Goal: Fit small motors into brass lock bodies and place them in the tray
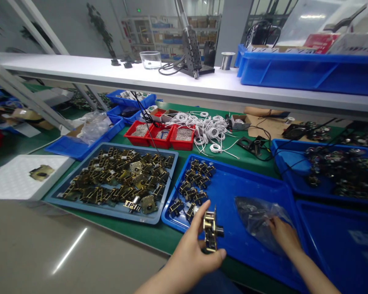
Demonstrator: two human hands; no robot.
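My left hand [191,253] is closed on a small brass-coloured metal part [211,230] with a dark core, held just above the near edge of a blue tray [248,183]. Rows of similar parts [194,185] stand at that tray's left end. My right hand [283,234] rests in the same tray, fingers pinching a clear plastic bag [257,216] that lies crumpled on the tray floor. What the bag contains is dark and hard to make out.
A grey-blue tray [79,196] heaped with brass parts lies to the left. Behind are three red bins [159,136], coiled white wires [207,128], more blue trays [297,163] and a white shelf [110,71] with a glass bowl [150,59].
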